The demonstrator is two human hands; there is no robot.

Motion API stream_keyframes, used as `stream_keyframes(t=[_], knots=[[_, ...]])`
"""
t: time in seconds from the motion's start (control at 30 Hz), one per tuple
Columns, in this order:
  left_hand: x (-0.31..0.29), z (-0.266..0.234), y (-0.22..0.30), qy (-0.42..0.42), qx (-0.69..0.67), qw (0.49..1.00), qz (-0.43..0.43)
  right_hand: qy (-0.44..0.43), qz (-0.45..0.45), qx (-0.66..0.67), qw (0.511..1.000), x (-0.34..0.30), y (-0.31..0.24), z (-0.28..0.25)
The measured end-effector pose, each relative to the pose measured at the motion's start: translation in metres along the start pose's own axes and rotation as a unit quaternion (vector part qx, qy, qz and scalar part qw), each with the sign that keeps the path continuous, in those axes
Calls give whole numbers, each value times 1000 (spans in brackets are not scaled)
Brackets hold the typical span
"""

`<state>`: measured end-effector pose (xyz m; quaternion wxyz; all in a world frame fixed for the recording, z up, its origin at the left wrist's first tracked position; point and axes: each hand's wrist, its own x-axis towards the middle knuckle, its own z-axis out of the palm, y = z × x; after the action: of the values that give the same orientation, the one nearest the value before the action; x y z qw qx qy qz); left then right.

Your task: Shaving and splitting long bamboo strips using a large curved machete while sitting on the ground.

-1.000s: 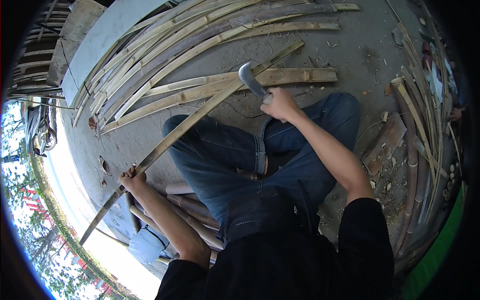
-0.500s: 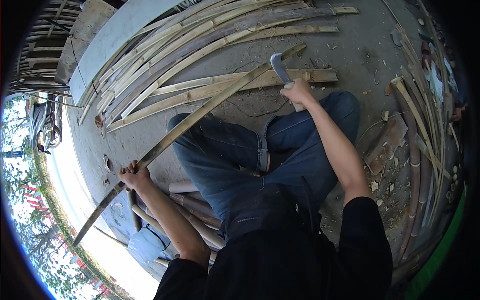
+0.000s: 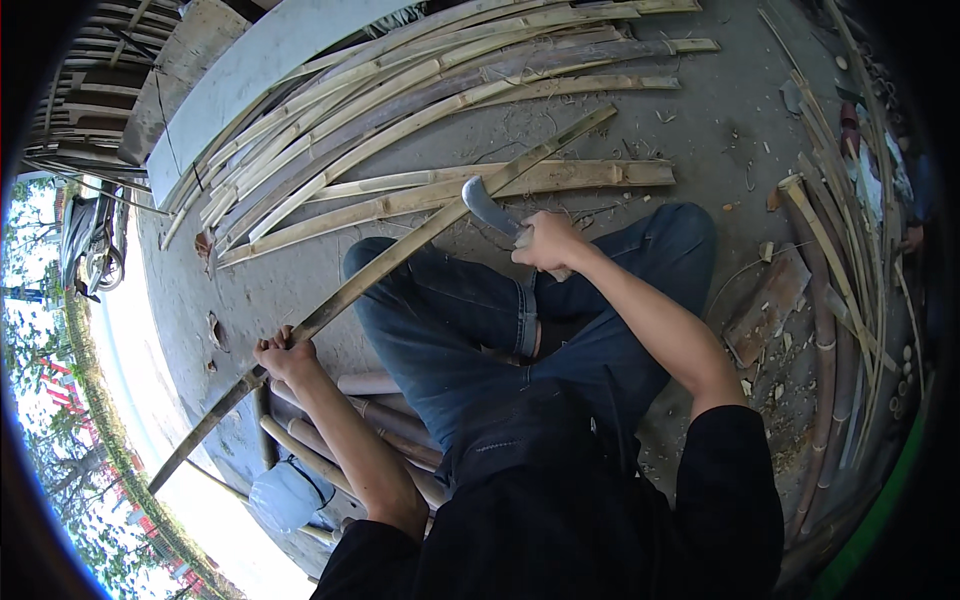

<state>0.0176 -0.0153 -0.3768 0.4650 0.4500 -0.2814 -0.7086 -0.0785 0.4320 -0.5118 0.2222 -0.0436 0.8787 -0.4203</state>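
Observation:
My left hand (image 3: 286,358) is closed around a long split bamboo strip (image 3: 400,250). The strip slants from the lower left, over my left knee, up to the far middle. In my right hand (image 3: 549,241) is the handle of a curved-bladed knife (image 3: 484,203), like a billhook. Its hooked blade points left, and its tip is at or very near the strip's edge; I cannot tell whether they touch. My crossed legs in jeans (image 3: 450,300) lie beneath both hands.
Many split bamboo strips (image 3: 430,70) lie across the floor ahead, and two nearer ones (image 3: 560,178) sit beyond my knees. Bamboo poles (image 3: 826,350), a flat board (image 3: 768,305) and shavings are at the right. More poles (image 3: 310,440) and a pale blue rounded object (image 3: 290,495) lie at lower left.
My right hand with the knife has moved left and toward me, bringing the blade close to the strip. My left hand and the strip have shifted slightly to the right.

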Motion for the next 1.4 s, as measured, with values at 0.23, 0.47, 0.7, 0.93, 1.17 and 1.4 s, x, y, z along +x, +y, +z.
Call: stream_keyframes(t=[0.23, 0.47, 0.7, 0.93, 1.17, 1.4], knots=[[-9, 16, -25, -10, -25, 999, -40, 67, 173, 2, 983, 52, 67, -66], [1, 10, -14, -3, -19, 997, -68, -36, -21, 48, 998, -22, -53, 17], [-22, 14, -16, 4, -49, 981, -190, 184, 84, 223, 954, 11, 14, -75], [-2, -3, -42, -31, -35, 991, -126, 211, 205, 148, 944, 35, 86, -126], [-21, 19, -55, -33, 23, 999, -19, 185, 231, 71, 953, 44, 101, -120], [-43, 29, -51, 13, 21, 998, 57, 41, 49, 3, 998, -21, -17, -33]])
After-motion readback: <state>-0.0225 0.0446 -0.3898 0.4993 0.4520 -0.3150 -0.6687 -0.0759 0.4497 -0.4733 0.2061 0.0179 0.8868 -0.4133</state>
